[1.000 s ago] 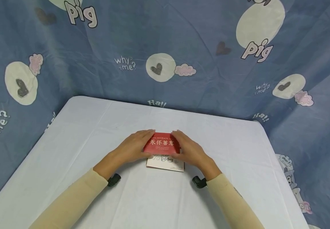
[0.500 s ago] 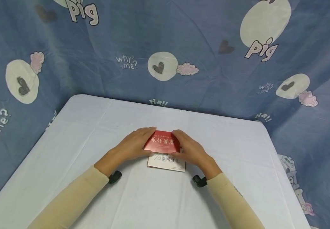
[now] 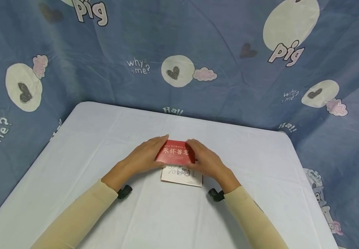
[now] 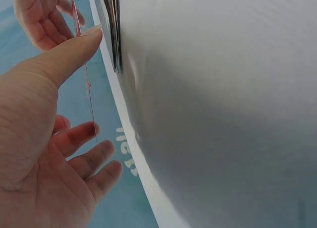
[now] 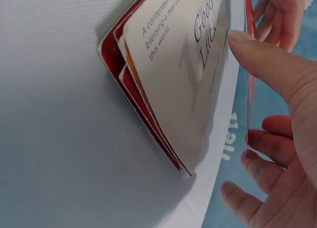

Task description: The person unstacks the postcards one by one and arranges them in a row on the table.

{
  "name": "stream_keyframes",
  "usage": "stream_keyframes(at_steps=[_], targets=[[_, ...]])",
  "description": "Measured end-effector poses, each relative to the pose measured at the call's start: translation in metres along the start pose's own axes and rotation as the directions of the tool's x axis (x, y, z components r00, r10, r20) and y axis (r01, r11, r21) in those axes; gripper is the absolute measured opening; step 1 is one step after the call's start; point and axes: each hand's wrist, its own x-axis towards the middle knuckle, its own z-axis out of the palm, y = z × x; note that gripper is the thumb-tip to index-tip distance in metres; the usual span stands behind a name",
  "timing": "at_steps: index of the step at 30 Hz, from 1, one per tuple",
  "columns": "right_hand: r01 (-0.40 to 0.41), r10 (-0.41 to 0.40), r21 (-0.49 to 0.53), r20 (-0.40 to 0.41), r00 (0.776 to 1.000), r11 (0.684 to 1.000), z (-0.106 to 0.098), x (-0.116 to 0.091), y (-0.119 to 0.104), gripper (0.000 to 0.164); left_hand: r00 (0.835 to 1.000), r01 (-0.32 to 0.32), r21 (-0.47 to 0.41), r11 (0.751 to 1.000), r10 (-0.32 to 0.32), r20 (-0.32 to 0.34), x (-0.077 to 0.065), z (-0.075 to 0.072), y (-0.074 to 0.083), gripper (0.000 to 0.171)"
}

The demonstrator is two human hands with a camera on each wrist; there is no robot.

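A red card (image 3: 175, 152) with white Chinese characters is held up by its two sides, tilted above the table. My left hand (image 3: 145, 155) pinches its left edge between thumb and fingers, and my right hand (image 3: 208, 160) pinches the right edge the same way. Seen edge-on in the left wrist view, the card (image 4: 89, 94) is thin. Just below and nearer to me lies a small stack of cards (image 3: 181, 176). In the right wrist view the stack's cream top card (image 5: 173, 74) reads "Good Luck", with red edges showing beneath. The held card hides its far part.
A white-covered table (image 3: 154, 214) carries the stack. Behind and beside it hangs a blue patterned cloth (image 3: 120, 45). A dark camera mount sits at each wrist, one on the left wrist (image 3: 124, 192) and one on the right wrist (image 3: 216, 195).
The red card and both hands have risen slightly in the head view, away from me, so a little more of the stack's top shows. The grip looks the same.
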Motion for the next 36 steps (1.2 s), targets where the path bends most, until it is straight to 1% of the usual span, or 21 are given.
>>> stream_keyframes(at_steps=[2,8,12,17,24,31,36], targets=[[-0.002,0.002,-0.002,-0.004,1.0,1.0,0.0,0.001,0.0,0.09,1.0,0.01,-0.006,1.0,-0.01,0.006,0.001,0.0,-0.001,0.109],[-0.019,0.019,0.007,0.003,1.0,1.0,0.002,0.004,-0.001,0.091,1.0,0.002,-0.01,1.0,-0.002,0.005,0.001,0.001,-0.003,0.109],[-0.016,0.016,0.013,0.002,1.0,1.0,0.003,0.006,-0.003,0.09,1.0,0.015,-0.018,1.0,-0.015,0.003,0.001,0.0,-0.005,0.108],[-0.003,0.003,0.007,-0.004,1.0,1.0,0.002,0.01,-0.004,0.09,0.999,0.027,-0.019,0.999,-0.027,-0.017,0.001,-0.002,-0.006,0.111],[-0.02,0.02,0.027,0.004,1.0,0.999,0.0,0.014,-0.002,0.092,0.999,0.02,-0.025,0.999,-0.021,-0.044,0.003,-0.001,-0.008,0.115],[-0.02,0.02,0.052,0.007,1.0,0.998,-0.004,0.024,-0.003,0.091,0.996,0.083,-0.067,0.994,-0.085,-0.032,0.003,-0.003,-0.013,0.112],[-0.035,0.034,0.064,0.017,0.999,0.997,-0.006,0.028,-0.003,0.09,0.995,0.085,-0.072,0.994,-0.088,-0.038,0.006,-0.005,-0.012,0.109]])
